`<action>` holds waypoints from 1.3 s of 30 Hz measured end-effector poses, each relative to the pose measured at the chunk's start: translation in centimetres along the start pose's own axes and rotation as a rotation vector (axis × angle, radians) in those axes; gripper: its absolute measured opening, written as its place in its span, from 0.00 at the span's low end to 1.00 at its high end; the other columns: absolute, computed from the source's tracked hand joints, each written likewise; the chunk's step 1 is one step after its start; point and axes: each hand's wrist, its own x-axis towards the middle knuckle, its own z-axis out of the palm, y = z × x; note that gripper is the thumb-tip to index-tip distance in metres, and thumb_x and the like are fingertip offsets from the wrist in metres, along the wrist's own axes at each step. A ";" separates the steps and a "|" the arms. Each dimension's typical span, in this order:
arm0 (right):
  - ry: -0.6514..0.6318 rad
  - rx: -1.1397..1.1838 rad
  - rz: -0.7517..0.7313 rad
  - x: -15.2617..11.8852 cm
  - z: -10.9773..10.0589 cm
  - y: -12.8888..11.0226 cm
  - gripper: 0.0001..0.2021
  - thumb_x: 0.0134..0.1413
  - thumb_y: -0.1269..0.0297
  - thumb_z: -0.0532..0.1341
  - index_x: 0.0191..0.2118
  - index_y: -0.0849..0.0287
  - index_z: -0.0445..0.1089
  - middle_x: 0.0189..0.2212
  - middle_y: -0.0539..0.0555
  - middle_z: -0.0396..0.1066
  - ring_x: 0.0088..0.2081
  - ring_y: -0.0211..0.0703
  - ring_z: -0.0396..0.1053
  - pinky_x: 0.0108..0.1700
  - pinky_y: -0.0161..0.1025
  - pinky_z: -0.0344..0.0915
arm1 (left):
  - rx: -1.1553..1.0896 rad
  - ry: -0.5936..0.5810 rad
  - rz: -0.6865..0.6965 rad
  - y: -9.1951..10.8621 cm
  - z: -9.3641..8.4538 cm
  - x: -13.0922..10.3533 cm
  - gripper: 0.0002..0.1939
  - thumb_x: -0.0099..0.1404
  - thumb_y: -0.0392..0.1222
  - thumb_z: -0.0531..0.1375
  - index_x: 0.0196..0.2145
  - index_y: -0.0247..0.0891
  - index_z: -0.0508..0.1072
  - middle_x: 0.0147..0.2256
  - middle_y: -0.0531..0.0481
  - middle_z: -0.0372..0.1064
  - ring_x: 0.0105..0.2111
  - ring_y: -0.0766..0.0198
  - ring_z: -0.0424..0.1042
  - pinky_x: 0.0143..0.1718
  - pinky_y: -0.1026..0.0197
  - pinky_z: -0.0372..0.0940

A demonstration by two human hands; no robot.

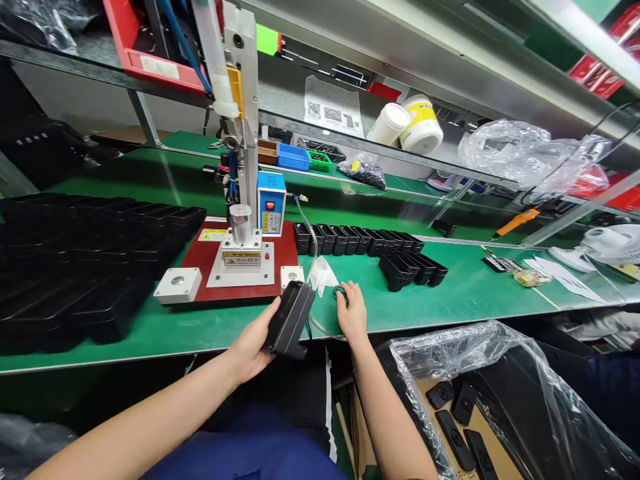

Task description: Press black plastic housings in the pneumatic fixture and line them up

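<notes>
My left hand point(255, 339) is closed on a black plastic housing point(291, 317), long and hollow-looking, tilted above the front edge of the green bench. Just to the right, my right hand point(354, 308) rests low at the bench top. Its thumb and fingers close around a small dark ring-shaped thing point(339, 291), partly hidden by the fingers. Beside it lie a crumpled white tissue point(324, 275) and a clear tube point(323, 327). A press point(241, 230) on a red base stands behind the housing, with a white button box point(179, 285) at its left front corner.
Many black housings point(110, 307) cover the bench's left side. A row of black parts point(357, 240) stands behind my right hand, with several more point(413, 268) to the right. A plastic-lined box point(400, 363) holding black parts sits below the edge. A shelf point(300, 127) runs overhead.
</notes>
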 end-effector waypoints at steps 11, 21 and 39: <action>0.253 0.168 -0.377 -8.6 -2.6 -7.7 0.29 0.52 0.62 0.66 0.59 0.59 0.60 0.51 0.63 0.68 0.52 0.56 0.66 0.54 0.54 0.65 | 0.045 -0.209 0.153 -1.6 4.9 1.7 0.15 0.66 0.48 0.58 0.39 0.30 0.72 0.36 0.41 0.74 0.34 0.62 0.73 0.37 0.62 0.67; 0.504 -0.039 0.122 2.9 -4.5 4.0 0.31 0.54 0.48 0.57 0.56 0.67 0.60 0.46 0.65 0.71 0.44 0.51 0.72 0.49 0.47 0.67 | 0.549 -0.223 0.335 -1.5 3.1 1.2 0.22 0.57 0.48 0.65 0.46 0.38 0.68 0.47 0.42 0.70 0.47 0.58 0.70 0.48 0.63 0.63; 0.527 -0.370 0.350 8.9 -2.3 10.5 0.44 0.56 0.45 0.55 0.66 0.76 0.43 0.62 0.78 0.47 0.62 0.67 0.49 0.59 0.56 0.53 | 0.766 0.216 0.510 -6.0 -15.9 1.6 0.30 0.43 0.70 0.64 0.31 0.41 0.77 0.29 0.46 0.76 0.31 0.53 0.76 0.36 0.59 0.74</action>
